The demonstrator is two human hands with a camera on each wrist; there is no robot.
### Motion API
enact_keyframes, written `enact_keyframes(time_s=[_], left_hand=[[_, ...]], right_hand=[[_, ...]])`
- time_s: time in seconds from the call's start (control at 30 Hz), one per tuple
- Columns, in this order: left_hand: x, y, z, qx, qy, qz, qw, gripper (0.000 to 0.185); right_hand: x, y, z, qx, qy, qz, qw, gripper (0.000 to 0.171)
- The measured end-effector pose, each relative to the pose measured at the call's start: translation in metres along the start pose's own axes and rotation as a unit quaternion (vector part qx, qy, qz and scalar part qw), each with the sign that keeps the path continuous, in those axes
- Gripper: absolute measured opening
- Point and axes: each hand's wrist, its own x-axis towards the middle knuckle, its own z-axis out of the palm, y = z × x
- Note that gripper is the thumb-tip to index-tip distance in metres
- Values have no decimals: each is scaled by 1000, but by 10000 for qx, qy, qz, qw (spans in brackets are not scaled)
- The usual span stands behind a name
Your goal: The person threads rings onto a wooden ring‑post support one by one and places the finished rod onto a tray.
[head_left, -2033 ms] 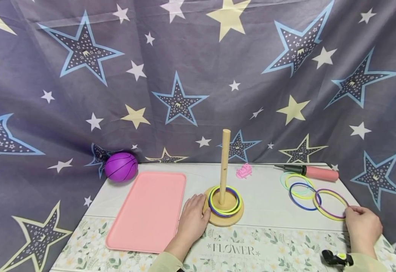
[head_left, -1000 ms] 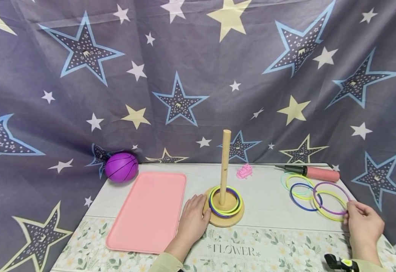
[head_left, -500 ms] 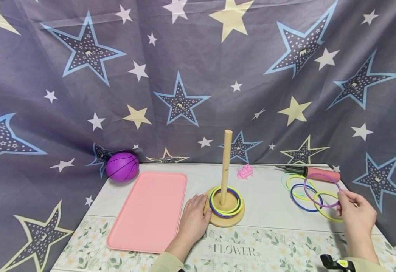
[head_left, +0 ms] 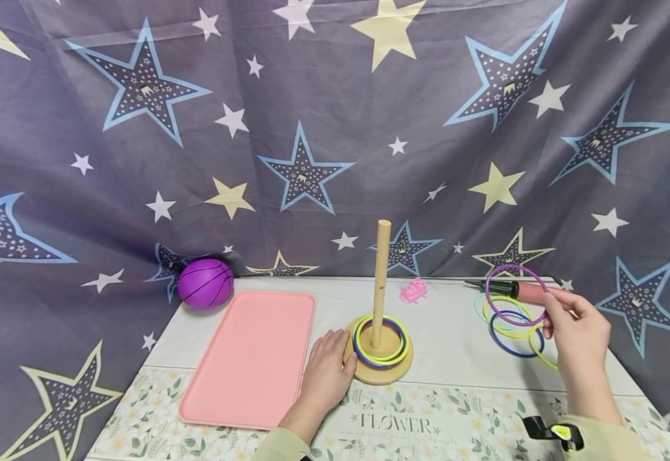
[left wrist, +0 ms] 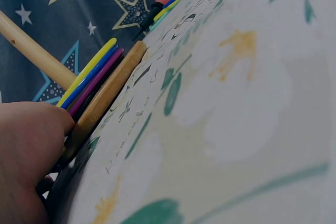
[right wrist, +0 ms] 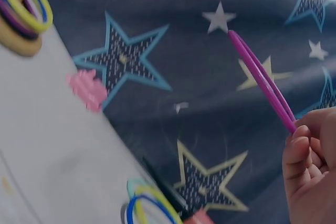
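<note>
Right hand (head_left: 582, 336): thumb and fingers pinching one held purple ring (right wrist: 261, 80) by its right edge. Ring raised off the table, tilted, above the loose rings at the right; the edge pinch left the hoop's middle unobstructed, presumably the reason for so slight a hold.

Left hand (head_left: 326, 371): fingers extended, not curled, touching the left edge of the round base (head_left: 382, 378), thumb at its near-left side. Likely placed there to steady the stand; how firmly it pressed could not be told.

Stand, centre: wooden peg (head_left: 381, 282), upright on the base. Around the peg, from the top down: stacked yellow ring (left wrist: 86, 72), stacked blue ring (left wrist: 91, 77), stacked purple ring (left wrist: 98, 82). The peg ran through all three and evidently kept them together; anything lower was too dark to tell.

Loose rings, right, overlapping: aqua ring (head_left: 475, 307), far yellow ring (head_left: 484, 310), blue ring (head_left: 513, 355), near yellow ring (head_left: 546, 363), the last partly hidden by the right hand.

Container, left: pink tray (head_left: 248, 358), shallow, with a low raised rim.

Far side, left to right: purple ball (head_left: 205, 283), beside the tray's far-left corner; small pink toy (head_left: 413, 291); pump (head_left: 527, 292), just beyond the loose rings.
</note>
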Motion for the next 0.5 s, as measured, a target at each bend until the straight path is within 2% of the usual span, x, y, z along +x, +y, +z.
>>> enact_keyframes(time_s=[0.27, 0.5], left_hand=[[0, -2, 1, 42, 6, 31, 10000, 57], [0, 0, 0, 33, 6, 1, 10000, 57]], right_hand=[[-17, -18, 32, 592, -601, -303, 9960, 11], [-28, -33, 57, 718, -945, -550, 9914, 15]])
